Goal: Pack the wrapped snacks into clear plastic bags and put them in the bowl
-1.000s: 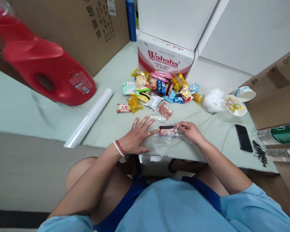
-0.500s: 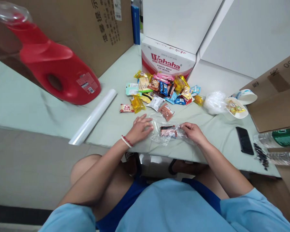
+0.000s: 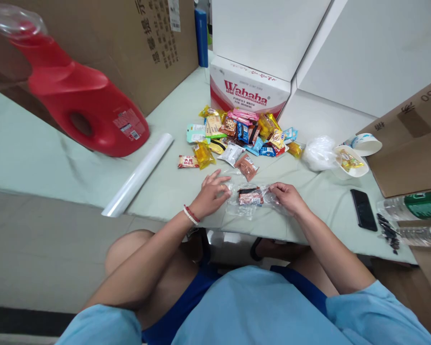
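A brown-and-red snack packet (image 3: 250, 197) with a dark stripe lies inside a clear plastic bag (image 3: 247, 212) near the table's front edge. My left hand (image 3: 210, 197) is at the bag's left end, thumb and forefinger pinched on the film, other fingers stretched forward. At the opposite end, my right hand (image 3: 287, 196) is closed on the gathered plastic. Just beyond the bag lies a brown packet (image 3: 247, 166), with a silver packet (image 3: 232, 153) behind it. A red-and-cream packet (image 3: 188, 161) touches a yellow packet (image 3: 203, 154) to the left.
Several colourful snack packets are heaped before the Wahaba carton (image 3: 249, 88). A white roll (image 3: 138, 175) and red jug (image 3: 89, 108) stand left. Rightward are a balled plastic bag (image 3: 319, 152), a white bowl (image 3: 359, 168), a phone (image 3: 364, 209) and clear bottles (image 3: 391, 208).
My left hand has gone from spread flat over the bag's left side to pinching its edge. The plastic has been drawn in around the packet. My right hand keeps its hold.
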{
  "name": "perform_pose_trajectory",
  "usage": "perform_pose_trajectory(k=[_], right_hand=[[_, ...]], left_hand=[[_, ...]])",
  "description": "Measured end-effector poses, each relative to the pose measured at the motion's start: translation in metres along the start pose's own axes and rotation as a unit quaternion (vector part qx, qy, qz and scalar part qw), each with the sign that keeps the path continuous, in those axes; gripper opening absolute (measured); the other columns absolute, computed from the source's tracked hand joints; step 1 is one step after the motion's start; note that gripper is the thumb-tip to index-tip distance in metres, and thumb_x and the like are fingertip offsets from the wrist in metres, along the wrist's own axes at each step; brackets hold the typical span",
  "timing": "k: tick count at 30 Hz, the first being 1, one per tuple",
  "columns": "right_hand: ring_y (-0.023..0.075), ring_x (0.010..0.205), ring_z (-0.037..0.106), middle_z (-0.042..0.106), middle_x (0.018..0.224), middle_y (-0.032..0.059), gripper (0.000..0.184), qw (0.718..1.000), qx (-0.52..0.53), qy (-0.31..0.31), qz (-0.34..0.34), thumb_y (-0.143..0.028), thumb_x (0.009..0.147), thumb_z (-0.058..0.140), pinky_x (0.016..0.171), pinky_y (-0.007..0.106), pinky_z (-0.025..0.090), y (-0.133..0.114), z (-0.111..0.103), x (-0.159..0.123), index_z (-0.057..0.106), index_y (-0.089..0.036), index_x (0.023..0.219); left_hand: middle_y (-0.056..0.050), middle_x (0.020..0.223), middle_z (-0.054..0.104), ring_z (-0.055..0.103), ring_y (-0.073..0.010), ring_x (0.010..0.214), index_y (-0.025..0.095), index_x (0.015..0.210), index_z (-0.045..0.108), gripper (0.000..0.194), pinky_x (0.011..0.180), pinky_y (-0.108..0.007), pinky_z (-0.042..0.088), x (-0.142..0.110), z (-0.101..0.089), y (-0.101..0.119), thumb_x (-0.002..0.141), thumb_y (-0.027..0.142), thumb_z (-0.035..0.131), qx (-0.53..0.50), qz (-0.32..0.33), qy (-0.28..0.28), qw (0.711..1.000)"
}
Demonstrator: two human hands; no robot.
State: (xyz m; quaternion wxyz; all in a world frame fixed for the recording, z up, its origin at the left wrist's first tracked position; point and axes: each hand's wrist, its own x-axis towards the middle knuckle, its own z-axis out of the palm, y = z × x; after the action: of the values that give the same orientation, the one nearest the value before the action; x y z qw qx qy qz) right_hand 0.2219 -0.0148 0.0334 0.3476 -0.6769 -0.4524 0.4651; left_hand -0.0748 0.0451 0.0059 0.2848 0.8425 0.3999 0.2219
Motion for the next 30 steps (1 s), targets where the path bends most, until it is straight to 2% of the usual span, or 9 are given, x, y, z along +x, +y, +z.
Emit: perform_pose_trajectory(k=[3,5,8,10,13,15,20,23,30], right_hand=[[0.0104,0.045,0.040,0.053,0.054,-0.0035,0.039,1.000,-0.007,-0.002,0.002,-0.058,0.075,0.066,0.044,0.024,0.029,0.002,-0.003,-0.001,0.067,-0.019,0.076],[0.0106,0.046,0.040,0.056,0.056,-0.0023,0.038,1.000,-0.008,-0.004,0.006,-0.058,0.075,0.066,0.043,0.024,0.030,0.004,-0.003,-0.002,0.066,-0.020,0.075],[0.0100,0.046,0.041,0.065,0.065,0.0004,0.037,1.000,0.002,-0.009,0.008,-0.057,0.075,0.066,0.042,0.024,0.032,0.007,-0.001,-0.003,0.066,-0.020,0.075],[0.0094,0.046,0.042,0.068,0.069,0.0013,0.036,1.000,0.012,-0.008,0.011,-0.056,0.074,0.067,0.041,0.023,0.032,0.007,-0.001,-0.003,0.066,-0.019,0.075],[0.0096,0.047,0.044,0.068,0.070,0.0008,0.036,1.000,0.022,-0.001,0.022,-0.055,0.072,0.069,0.040,0.023,0.032,0.006,-0.001,-0.002,0.066,-0.019,0.076],[0.0098,0.046,0.043,0.065,0.066,-0.0002,0.037,0.999,0.022,0.002,0.024,-0.056,0.072,0.069,0.041,0.023,0.032,0.005,-0.003,-0.002,0.067,-0.019,0.077],[0.0097,0.045,0.040,0.060,0.060,-0.0018,0.041,1.000,0.015,0.007,0.019,-0.058,0.072,0.071,0.043,0.024,0.031,0.005,-0.006,-0.006,0.071,-0.018,0.084],[0.0101,0.046,0.042,0.061,0.062,-0.0015,0.046,1.000,-0.001,0.012,0.023,-0.059,0.073,0.071,0.044,0.025,0.033,0.007,-0.008,-0.008,0.073,-0.017,0.091],[0.0109,0.046,0.049,0.071,0.079,0.0042,0.047,0.997,-0.068,0.043,0.009,-0.056,0.073,0.069,0.047,0.027,0.038,0.009,-0.007,-0.007,0.074,-0.016,0.096]], left_hand=[[-0.010,0.139,0.065,0.037,-0.0316,0.150,0.022,0.087,0.071,0.025,0.121,-0.060,0.031,0.002,-0.010,0.000,0.096,0.036,0.053,-0.005,-0.028,0.033,0.999],[-0.010,0.152,0.054,0.027,-0.0347,0.155,0.024,0.099,0.072,0.023,0.124,-0.064,0.021,-0.002,-0.020,0.006,0.090,0.043,0.064,0.030,0.046,0.017,0.998],[-0.011,0.167,0.034,0.010,-0.0417,0.159,0.028,0.121,0.068,0.057,0.123,-0.070,0.004,-0.012,-0.025,0.021,0.072,0.053,0.083,0.082,0.176,-0.067,0.979],[-0.014,0.169,0.030,0.012,-0.0440,0.158,0.029,0.130,0.065,0.071,0.122,-0.073,0.001,-0.017,-0.019,0.027,0.065,0.047,0.089,0.108,0.197,-0.098,0.969],[-0.012,0.165,0.038,0.018,-0.0390,0.158,0.028,0.119,0.070,0.042,0.123,-0.070,0.005,-0.020,-0.006,0.027,0.078,0.030,0.081,0.119,0.182,-0.077,0.973],[-0.007,0.157,0.051,0.024,-0.0332,0.157,0.027,0.101,0.073,0.013,0.125,-0.065,0.012,-0.018,-0.002,0.022,0.090,0.027,0.067,0.088,0.162,-0.046,0.982],[-0.008,0.122,0.073,0.051,-0.0259,0.140,0.023,0.088,0.067,0.023,0.116,-0.050,0.043,-0.003,-0.002,0.002,0.098,0.032,0.049,-0.035,-0.015,0.065,0.997],[-0.009,0.106,0.074,0.061,-0.0283,0.124,0.022,0.081,0.063,0.020,0.110,-0.049,0.047,0.008,0.001,-0.007,0.095,0.032,0.053,-0.019,-0.139,0.111,0.984],[-0.016,0.129,0.056,0.050,-0.0379,0.127,0.019,0.103,0.065,0.028,0.107,-0.055,0.045,0.023,0.002,0.004,0.080,0.034,0.071,0.098,-0.190,0.226,0.950]])
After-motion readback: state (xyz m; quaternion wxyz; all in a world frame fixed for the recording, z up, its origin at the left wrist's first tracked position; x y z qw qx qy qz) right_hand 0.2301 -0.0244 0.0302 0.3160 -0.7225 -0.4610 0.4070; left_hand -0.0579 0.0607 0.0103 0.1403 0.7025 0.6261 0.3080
